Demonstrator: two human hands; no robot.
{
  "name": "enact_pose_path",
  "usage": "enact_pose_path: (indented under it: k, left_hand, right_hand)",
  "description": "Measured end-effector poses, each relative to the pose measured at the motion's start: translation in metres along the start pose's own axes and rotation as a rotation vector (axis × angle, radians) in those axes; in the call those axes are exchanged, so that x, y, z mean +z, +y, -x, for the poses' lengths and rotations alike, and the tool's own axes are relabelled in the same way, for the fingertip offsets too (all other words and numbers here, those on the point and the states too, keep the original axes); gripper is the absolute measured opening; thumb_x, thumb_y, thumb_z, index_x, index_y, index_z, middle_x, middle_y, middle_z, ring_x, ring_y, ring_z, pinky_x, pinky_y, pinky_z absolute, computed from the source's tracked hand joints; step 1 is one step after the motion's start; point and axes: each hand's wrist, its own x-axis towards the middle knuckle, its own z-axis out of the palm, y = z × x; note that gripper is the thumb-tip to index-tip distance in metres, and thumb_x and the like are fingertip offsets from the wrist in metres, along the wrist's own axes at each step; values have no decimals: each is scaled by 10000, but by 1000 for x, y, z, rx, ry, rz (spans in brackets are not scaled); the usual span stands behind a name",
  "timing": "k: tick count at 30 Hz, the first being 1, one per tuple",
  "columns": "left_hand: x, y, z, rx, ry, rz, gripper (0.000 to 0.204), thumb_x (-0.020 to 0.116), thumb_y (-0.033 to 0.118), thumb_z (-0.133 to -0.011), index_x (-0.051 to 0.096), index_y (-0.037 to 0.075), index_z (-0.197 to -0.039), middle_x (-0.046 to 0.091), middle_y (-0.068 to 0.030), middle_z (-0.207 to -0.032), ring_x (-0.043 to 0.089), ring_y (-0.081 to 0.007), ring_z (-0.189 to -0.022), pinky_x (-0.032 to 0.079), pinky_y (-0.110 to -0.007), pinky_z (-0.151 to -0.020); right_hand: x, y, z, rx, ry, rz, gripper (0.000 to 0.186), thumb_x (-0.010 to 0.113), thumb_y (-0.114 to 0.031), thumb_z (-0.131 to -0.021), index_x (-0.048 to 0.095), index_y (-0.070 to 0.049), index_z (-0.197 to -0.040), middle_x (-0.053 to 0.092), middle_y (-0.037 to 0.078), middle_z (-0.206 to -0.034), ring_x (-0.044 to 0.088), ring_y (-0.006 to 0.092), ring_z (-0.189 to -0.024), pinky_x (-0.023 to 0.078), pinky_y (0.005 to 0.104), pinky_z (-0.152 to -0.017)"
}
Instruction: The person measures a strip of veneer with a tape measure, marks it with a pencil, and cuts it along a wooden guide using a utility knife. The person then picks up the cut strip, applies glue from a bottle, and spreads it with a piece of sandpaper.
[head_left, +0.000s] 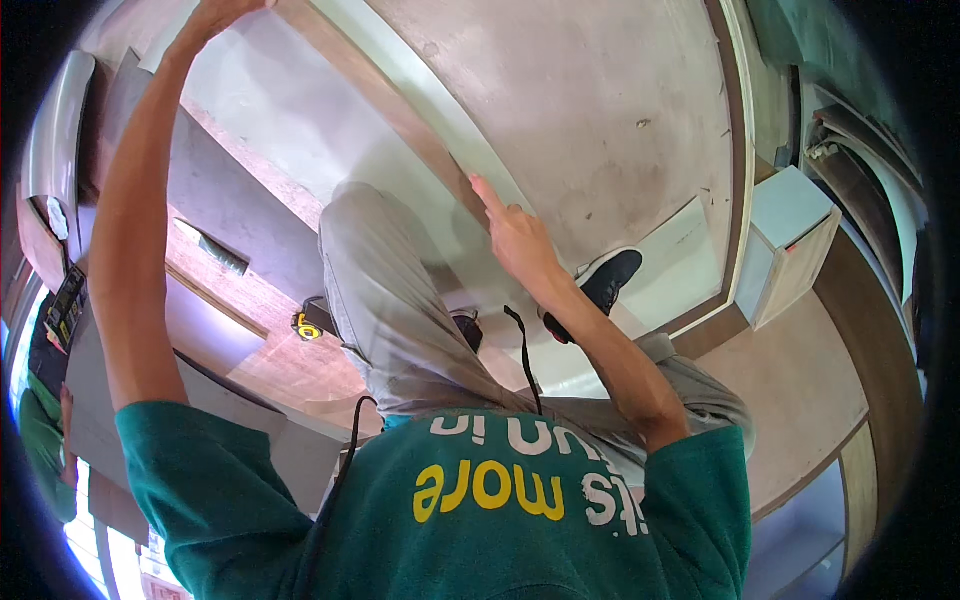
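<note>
A long, narrow wooden strip point(370, 85) lies diagonally over a pale sheet point(270, 90), beside a white band. My left hand point(230, 12) reaches the strip’s far end at the top edge; its fingers are partly cut off. My right hand point(515, 235) grips the nearer part of the strip, index finger along it and other fingers curled. My bent leg in grey trousers point(380, 280) is below the strip. A yellow-and-black tape measure point(306, 324) lies left of that knee.
A white-and-wood box point(785, 230) sits at the right beside curved panels point(865, 200). Wooden boards surround me, with a large panel point(600, 90) at upper right. A person in green point(42, 430) appears at the far left near a silver object point(60, 130).
</note>
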Motion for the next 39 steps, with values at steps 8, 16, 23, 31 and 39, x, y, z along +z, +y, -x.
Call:
enact_pose_path:
  k: [8,16,23,31,39]
  left_hand:
    - [-35,56,5,82,-24,191,1075,900,499,-630,401,-18,-1429,267,-261,-1520,232,-397,-1420,286,-539,-1152]
    - [-50,80,11,-41,-93,304,1007,900,501,-635,495,-65,-1362,241,-306,-1488,222,-426,-1397,312,-567,-1132]
    - [-50,72,7,-88,-168,196,1010,877,504,-671,453,-82,-1377,135,-306,-1517,239,-469,-1373,383,-567,-1079]
    - [-60,90,12,-156,-201,86,1136,847,533,-696,269,-50,-1481,129,-307,-1525,309,-463,-1347,394,-602,-1083]
    - [-51,69,5,-81,-166,91,1028,851,534,-690,412,-34,-1426,147,-308,-1527,301,-466,-1353,378,-577,-1099]
  right_hand:
    - [11,28,39,39,-9,0,654,461,-16,-909,329,-243,-1508,638,272,-872,650,434,-714,508,528,-626]
    - [21,51,76,146,-122,40,697,454,-18,-894,279,-264,-1523,636,269,-869,661,447,-730,533,531,-659]
    - [27,62,94,198,-159,27,698,456,-35,-901,268,-271,-1530,633,272,-909,666,447,-769,536,541,-688]
    - [35,78,115,214,-165,73,692,448,-44,-913,258,-284,-1534,639,258,-896,671,432,-762,550,509,-684]
    - [41,86,129,213,-147,76,696,455,-37,-906,268,-278,-1532,635,248,-862,665,438,-737,545,514,-662]
